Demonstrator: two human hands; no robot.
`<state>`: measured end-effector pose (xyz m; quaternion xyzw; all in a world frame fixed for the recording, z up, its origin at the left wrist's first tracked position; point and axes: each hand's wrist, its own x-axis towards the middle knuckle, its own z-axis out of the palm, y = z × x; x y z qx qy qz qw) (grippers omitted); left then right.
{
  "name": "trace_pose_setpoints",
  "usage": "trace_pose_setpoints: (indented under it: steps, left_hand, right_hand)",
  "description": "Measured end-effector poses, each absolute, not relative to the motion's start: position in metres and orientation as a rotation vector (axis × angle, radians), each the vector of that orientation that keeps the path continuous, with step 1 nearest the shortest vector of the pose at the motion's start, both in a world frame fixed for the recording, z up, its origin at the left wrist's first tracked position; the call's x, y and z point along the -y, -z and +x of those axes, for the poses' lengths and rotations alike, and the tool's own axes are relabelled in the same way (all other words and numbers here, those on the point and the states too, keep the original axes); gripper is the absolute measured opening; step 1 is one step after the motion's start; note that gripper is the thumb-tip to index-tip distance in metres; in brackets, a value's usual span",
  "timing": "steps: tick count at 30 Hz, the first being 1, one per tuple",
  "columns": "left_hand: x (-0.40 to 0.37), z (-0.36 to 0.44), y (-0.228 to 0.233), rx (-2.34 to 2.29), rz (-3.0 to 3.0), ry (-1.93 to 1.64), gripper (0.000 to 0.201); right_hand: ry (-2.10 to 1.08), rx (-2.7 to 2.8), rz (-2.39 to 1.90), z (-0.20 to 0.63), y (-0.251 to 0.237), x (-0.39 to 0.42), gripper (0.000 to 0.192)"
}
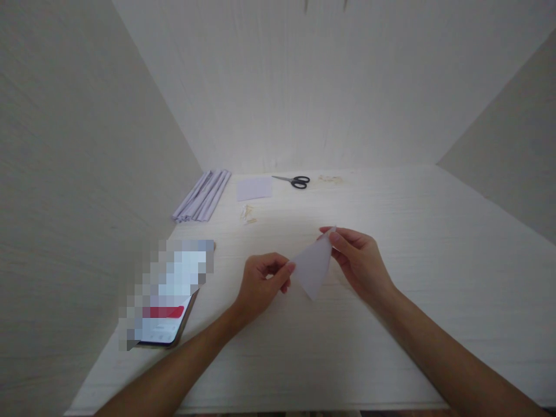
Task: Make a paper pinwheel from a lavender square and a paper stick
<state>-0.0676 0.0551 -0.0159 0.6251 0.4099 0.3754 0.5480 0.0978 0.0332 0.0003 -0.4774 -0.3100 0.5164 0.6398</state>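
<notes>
A pale, wood-grained table (434,260) spreads before you, walled in at the back and sides. Your left hand (266,278) pinches the left corner of a white paper piece (311,266) between thumb and fingers; your right hand (358,255) has its upper right corner, thumb pressed over it. The paper hangs between your hands, one point downward. Beyond them lie rolled paper tubes (203,197), a flat sheet (254,189), black-handled scissors (299,182) and small yellowish bits (247,214). A phone (177,327), partly pixelated, rests near your left forearm.
</notes>
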Motion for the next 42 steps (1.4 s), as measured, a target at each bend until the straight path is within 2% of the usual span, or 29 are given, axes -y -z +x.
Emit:
trace_pose_setpoints:
  steps: [18, 42]
  left_hand:
    - [-0.05, -0.071, 0.019, -0.883, 1.682, -1.008, 0.017]
    - [-0.053, -0.073, 0.017, -0.812, 1.734, -1.056, 0.017]
  right_hand:
    - [-0.993, 0.816, -1.104, 0.102, -0.005, -0.027, 0.013]
    - [-1.037, 0.805, -1.034, 0.103, -0.011, -0.025, 0.007]
